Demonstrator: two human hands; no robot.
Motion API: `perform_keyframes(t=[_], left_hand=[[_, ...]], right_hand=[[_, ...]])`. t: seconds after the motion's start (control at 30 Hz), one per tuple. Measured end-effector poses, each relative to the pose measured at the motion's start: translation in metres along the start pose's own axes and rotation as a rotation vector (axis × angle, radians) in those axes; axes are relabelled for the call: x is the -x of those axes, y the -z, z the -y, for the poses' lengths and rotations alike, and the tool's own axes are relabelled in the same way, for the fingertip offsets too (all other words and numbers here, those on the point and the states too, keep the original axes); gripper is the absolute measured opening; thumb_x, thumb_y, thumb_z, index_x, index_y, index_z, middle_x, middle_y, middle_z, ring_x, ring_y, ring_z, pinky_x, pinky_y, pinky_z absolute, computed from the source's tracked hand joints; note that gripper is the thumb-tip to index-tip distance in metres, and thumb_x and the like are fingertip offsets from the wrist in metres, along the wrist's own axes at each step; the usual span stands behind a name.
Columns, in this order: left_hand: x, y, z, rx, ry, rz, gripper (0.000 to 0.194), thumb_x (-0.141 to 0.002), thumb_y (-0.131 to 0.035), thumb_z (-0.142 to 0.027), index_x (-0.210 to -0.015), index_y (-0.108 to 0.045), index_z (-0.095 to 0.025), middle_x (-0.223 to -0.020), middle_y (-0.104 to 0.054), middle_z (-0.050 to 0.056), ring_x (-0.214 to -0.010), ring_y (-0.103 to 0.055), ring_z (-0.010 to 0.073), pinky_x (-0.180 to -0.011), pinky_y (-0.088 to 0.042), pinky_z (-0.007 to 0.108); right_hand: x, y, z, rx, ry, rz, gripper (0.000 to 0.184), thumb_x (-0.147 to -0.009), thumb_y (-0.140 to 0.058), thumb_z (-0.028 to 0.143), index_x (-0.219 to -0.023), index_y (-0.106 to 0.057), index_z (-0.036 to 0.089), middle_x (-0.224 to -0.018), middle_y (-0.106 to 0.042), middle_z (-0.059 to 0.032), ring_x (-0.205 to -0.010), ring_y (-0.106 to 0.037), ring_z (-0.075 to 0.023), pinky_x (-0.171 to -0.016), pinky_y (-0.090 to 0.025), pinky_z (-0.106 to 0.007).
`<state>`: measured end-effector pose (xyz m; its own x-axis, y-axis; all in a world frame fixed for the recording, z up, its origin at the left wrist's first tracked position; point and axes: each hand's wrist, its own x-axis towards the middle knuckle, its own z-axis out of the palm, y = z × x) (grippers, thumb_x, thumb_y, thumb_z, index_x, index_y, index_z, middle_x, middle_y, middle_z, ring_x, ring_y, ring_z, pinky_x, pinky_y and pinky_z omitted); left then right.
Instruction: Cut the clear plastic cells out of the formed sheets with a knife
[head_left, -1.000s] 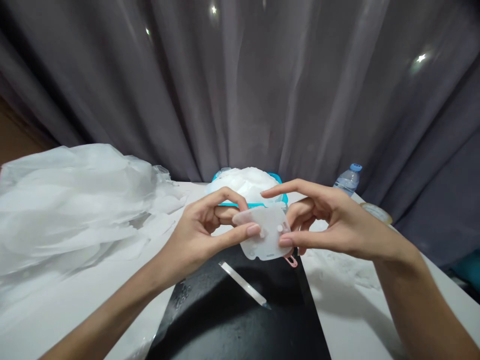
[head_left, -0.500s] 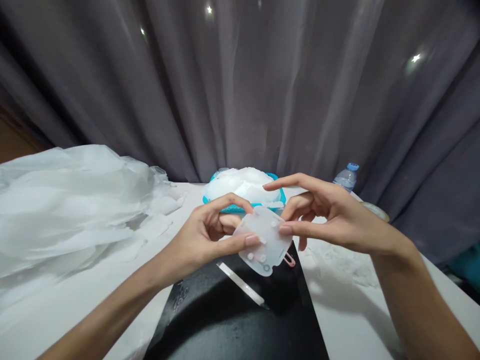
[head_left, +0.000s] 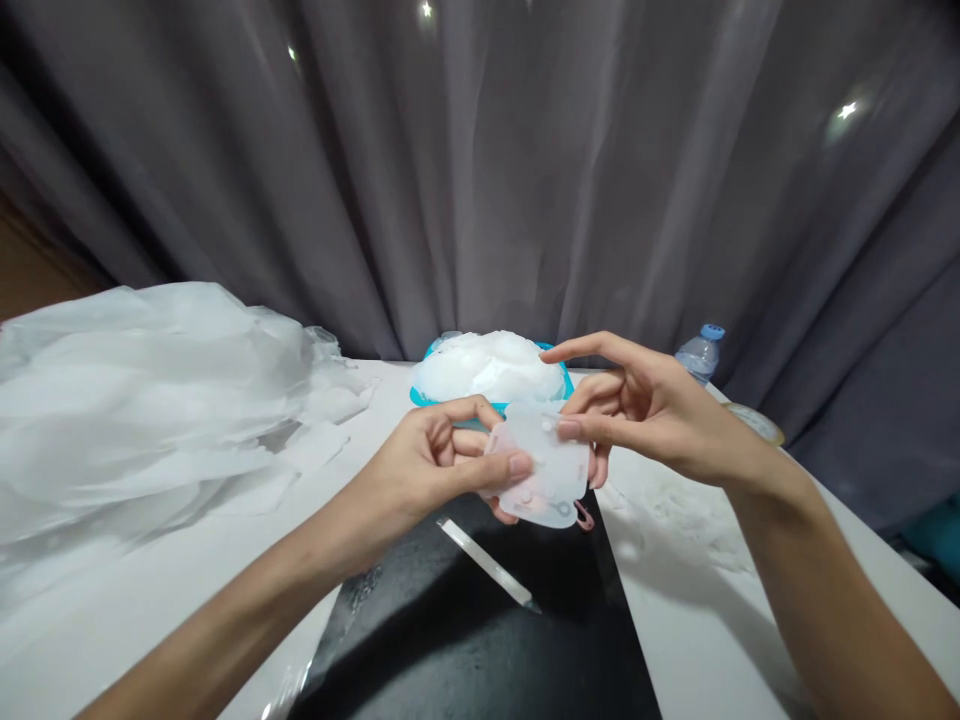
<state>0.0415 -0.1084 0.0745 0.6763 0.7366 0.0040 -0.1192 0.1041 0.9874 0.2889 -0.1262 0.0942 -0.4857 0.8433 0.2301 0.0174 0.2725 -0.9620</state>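
Observation:
Between my two hands is a translucent white plastic piece point(head_left: 551, 475), flat with rounded corners and small raised round studs. My left hand point(head_left: 457, 455) pinches its left side, thumb on the near face and fingers behind. Thumb and fingers of my right hand point(head_left: 630, 410) pinch its upper right, with the index finger stretched out above it. A small pink loop point(head_left: 585, 515) shows at the piece's lower right edge. Below lies a white pen-like craft knife point(head_left: 487, 565) with a pointed tip, on a black mat point(head_left: 480, 660).
A blue basket point(head_left: 566, 385) heaped with white pieces point(head_left: 487, 365) stands behind my hands. At the left is a large pile of translucent white sheets point(head_left: 150, 400). White scraps point(head_left: 690, 520) and a water bottle point(head_left: 701, 352) are at the right. A grey curtain point(head_left: 495, 180) hangs behind the table.
The plastic piece has turned and tilted in my hands and sits slightly higher. My left thumb has slid a little to the right. Both hands still grip it.

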Motion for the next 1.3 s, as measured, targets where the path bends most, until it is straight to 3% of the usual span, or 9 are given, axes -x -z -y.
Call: perform_keyframes(t=[0.4, 0.67, 0.83, 1.0, 1.3], left_hand=[[0.0002, -0.0007, -0.0001, -0.047, 0.042, -0.024, 0.024, -0.080, -0.089, -0.017, -0.092, -0.068, -0.015, -0.081, -0.084, 0.005, -0.074, -0.081, 0.0165, -0.071, -0.064, 0.019], [-0.0022, -0.0024, 0.0006, -0.078, 0.051, -0.045, 0.024, -0.079, -0.089, -0.018, -0.088, -0.066, -0.016, -0.080, -0.084, 0.004, -0.071, -0.080, 0.0156, -0.070, -0.063, 0.019], [-0.0028, -0.0021, 0.0012, -0.094, 0.063, -0.026, 0.027, -0.078, -0.091, -0.021, -0.089, -0.066, -0.016, -0.081, -0.084, 0.005, -0.074, -0.080, 0.0177, -0.072, -0.064, 0.022], [-0.0029, -0.0022, 0.0038, -0.111, 0.071, -0.021, 0.030, -0.080, -0.090, -0.028, -0.094, -0.065, -0.017, -0.083, -0.084, 0.005, -0.075, -0.081, 0.0186, -0.073, -0.064, 0.024], [-0.0021, -0.0033, 0.0047, -0.098, 0.073, -0.002, 0.029, -0.082, -0.089, -0.025, -0.090, -0.062, -0.017, -0.082, -0.083, 0.004, -0.069, -0.076, 0.0135, -0.069, -0.061, 0.019]], right_hand=[[-0.0029, -0.0021, -0.0032, 0.027, 0.046, -0.014, 0.048, -0.092, -0.079, 0.023, -0.135, -0.057, 0.024, -0.088, -0.075, 0.0000, -0.075, -0.071, -0.0145, -0.060, -0.065, -0.024], [-0.0020, 0.0017, -0.0022, 0.219, 0.084, -0.060, 0.045, -0.092, -0.080, 0.028, -0.133, -0.063, 0.023, -0.087, -0.074, -0.0002, -0.077, -0.068, -0.0151, -0.062, -0.059, -0.024], [-0.0019, 0.0027, -0.0034, 0.160, 0.052, -0.018, 0.049, -0.092, -0.080, 0.032, -0.136, -0.060, 0.023, -0.089, -0.074, -0.0009, -0.069, -0.066, -0.0128, -0.053, -0.057, -0.021], [-0.0025, 0.0020, -0.0034, 0.101, 0.042, -0.001, 0.050, -0.092, -0.080, 0.032, -0.136, -0.059, 0.022, -0.088, -0.075, -0.0003, -0.064, -0.067, -0.0123, -0.055, -0.062, -0.023], [-0.0036, 0.0007, -0.0038, 0.083, 0.036, -0.004, 0.051, -0.091, -0.081, 0.032, -0.136, -0.059, 0.022, -0.090, -0.075, -0.0007, -0.065, -0.070, -0.0131, -0.054, -0.064, -0.023]])
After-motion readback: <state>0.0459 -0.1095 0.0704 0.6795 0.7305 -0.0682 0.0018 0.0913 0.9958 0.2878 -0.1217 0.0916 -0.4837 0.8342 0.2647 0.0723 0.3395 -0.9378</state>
